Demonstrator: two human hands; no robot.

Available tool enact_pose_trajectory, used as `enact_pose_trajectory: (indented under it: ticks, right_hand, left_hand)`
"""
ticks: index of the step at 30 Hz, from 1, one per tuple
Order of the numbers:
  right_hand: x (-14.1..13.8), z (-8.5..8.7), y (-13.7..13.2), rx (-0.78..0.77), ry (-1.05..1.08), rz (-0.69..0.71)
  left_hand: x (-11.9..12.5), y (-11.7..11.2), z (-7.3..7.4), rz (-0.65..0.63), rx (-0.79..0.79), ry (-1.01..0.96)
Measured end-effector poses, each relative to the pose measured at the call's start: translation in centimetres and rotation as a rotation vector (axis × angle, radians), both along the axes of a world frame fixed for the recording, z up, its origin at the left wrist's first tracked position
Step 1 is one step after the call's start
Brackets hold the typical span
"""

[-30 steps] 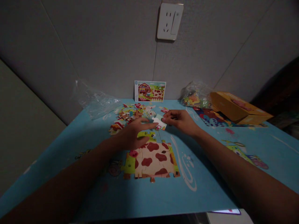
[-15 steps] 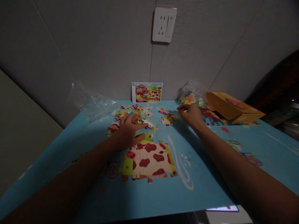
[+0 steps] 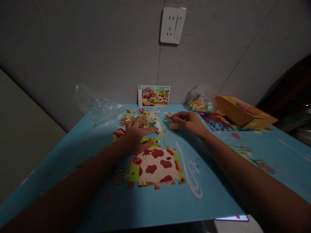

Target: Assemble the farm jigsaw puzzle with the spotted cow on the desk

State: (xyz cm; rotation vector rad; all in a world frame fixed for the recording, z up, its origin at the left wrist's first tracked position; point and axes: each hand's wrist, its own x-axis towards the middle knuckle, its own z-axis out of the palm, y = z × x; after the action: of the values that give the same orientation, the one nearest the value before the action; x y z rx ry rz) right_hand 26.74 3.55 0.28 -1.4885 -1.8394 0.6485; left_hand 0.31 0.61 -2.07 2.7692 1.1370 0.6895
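Observation:
My left hand lies with spread fingers over the near side of a pile of loose puzzle pieces. Its index fingertip is beside a white piece. Right of the pile, my right hand has its thumb and fingers closed at a small pink puzzle piece, which they partly cover. Under those fingers lies a yellow-green piece. Closer to me is a joined puzzle section showing a white cow with brown patches; my left thumb is over its upper edge.
A picture card leans on the wall below a socket. An empty clear bag lies at the left. At the right are a bag of pieces, a yellow box and a dark printed sheet on the blue tabletop.
My right hand has moved left, from beside the clear bag to the pink piece. My left hand has stayed over the pile, and the white piece by its index finger has shifted slightly.

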Motion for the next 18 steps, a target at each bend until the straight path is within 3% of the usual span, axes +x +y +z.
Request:
enact_pose_trajectory:
  ticks: [3,5,7,10,14,18]
  right_hand:
    - [-1.7,-0.5,-0.8,-0.063,0.153,0.275]
    - [-2.2,-0.8,-1.0,-0.034,0.145,0.312]
    - [-1.8,-0.7,-0.8,0.054,0.062,0.241]
    - [-0.2,-0.3,-0.2,0.171,-0.248,0.068]
    - [1.1,-0.7,0.7,0.138,-0.516,-0.009]
    - [0.6,-2.1,1.3,0.212,-0.52,-0.125]
  left_hand:
    - [0.2,-0.3,0.5,-0.079,0.015,-0.027]
    - [0.3,-0.3,0.5,-0.137,0.034,-0.027]
    - [0.2,0.0,0.4,-0.134,0.072,-0.024]
    - [-0.2,0.7,-0.1,0.094,0.153,-0.098]
    - [-0.8,1.8,-0.9,0.524,0.154,-0.188]
    - [-1.3,2.3,-1.5,0.602,0.11,-0.14]
